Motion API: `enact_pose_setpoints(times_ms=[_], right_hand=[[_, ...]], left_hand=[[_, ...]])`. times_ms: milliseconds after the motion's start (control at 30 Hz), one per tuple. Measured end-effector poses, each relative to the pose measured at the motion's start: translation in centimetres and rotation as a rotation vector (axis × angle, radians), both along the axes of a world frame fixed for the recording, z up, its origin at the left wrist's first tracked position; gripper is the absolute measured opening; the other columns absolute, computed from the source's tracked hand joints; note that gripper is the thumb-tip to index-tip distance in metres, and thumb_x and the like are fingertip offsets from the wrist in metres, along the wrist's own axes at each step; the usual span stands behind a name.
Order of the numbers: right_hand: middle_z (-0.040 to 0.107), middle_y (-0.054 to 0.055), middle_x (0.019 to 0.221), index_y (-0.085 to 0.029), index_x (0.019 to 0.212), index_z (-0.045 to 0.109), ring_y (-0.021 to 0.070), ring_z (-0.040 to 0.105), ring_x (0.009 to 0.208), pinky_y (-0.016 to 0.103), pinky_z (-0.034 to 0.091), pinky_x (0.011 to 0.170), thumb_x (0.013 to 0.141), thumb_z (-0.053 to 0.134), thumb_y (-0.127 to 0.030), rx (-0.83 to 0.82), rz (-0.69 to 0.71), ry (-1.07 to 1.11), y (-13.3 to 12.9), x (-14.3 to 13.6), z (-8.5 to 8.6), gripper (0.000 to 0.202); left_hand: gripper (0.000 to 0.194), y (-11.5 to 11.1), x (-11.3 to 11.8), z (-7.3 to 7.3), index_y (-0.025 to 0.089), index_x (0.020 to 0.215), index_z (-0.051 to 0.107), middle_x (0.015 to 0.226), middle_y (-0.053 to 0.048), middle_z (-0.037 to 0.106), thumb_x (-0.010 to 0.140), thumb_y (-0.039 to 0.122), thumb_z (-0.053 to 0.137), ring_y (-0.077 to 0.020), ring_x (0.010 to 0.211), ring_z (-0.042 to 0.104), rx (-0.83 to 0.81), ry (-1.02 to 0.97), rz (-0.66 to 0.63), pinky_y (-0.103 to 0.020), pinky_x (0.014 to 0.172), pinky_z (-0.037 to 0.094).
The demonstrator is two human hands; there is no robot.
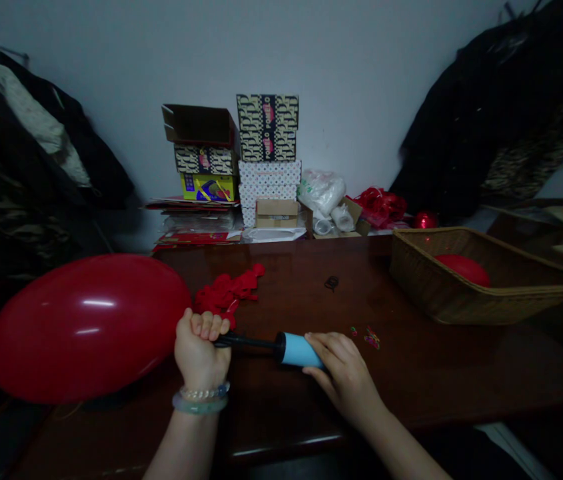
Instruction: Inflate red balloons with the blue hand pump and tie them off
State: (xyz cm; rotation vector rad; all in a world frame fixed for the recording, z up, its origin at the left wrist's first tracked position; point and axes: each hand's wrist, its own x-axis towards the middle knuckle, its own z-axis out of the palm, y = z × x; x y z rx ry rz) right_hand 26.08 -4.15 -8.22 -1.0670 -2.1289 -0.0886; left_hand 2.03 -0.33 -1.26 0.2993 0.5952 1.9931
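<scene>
A large inflated red balloon lies on its side at the left, its narrow end running into my left hand. That hand is closed in a fist around the balloon's neck and the black end of a hand balloon pump. A black rod shows between the fist and the pump's light blue barrel. My right hand is wrapped over the barrel's right end. Deflated red balloons lie in a pile just beyond my left fist. The nozzle itself is hidden inside the fist.
A wicker basket at the right holds a red balloon. Small coloured bits and a black looped item lie on the dark table. Stacked boxes and plastic rolls stand along the back.
</scene>
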Motion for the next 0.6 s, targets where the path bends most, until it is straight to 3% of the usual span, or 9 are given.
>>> enact_pose_setpoints(times_ms=[333, 600], right_hand=[[0.063, 0.012, 0.114, -0.02, 0.131, 0.051, 0.026, 0.059, 0.101, 0.044, 0.051, 0.085, 0.09, 0.057, -0.04, -0.06, 0.003, -0.007, -1.3, -1.8, 0.1, 0.046], [0.063, 0.011, 0.116, -0.023, 0.131, 0.05, 0.025, 0.058, 0.102, 0.043, 0.052, 0.087, 0.089, 0.059, -0.037, -0.12, 0.018, 0.006, -0.7, -0.2, 1.0, 0.046]], left_hand=[[0.046, -0.8, 2.4, -0.8, 0.019, 0.052, 0.024, 0.041, 0.008, 0.023, 0.083, 0.028, 0.056, -0.0057, 0.035, 0.023, -0.045, 0.021, -0.087, -0.022, 0.04, 0.027], [0.041, -0.4, 0.1, 0.5, 0.019, 0.052, 0.024, 0.04, 0.008, 0.023, 0.081, 0.021, 0.054, -0.0065, 0.035, 0.021, -0.007, 0.025, -0.041, -0.022, 0.039, 0.026]])
